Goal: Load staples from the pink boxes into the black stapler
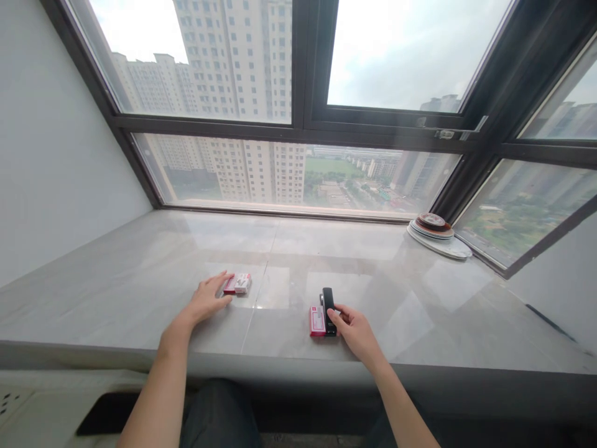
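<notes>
On the left of the sill, my left hand [209, 295] has its thumb and fingers apart beside two small boxes. Its fingertips reach the edge of a dark pink box [230, 285], and against that lies a white box with a pink edge [242, 284]. To the right, my right hand [353, 328] grips a black stapler [329, 305] between thumb and fingers. The stapler lies lengthwise, pointing toward the window. A pink-and-white box [317, 322] sits tight against the stapler's left side. My right fingers are partly hidden behind the stapler.
A glossy, light grey tiled windowsill [280, 249] spans the view. In its far right corner stands a stack of plates [436, 235]. Dark-framed windows [303, 127] rise behind it, with white walls at both sides. The sill's front edge [289, 361] runs just above my legs.
</notes>
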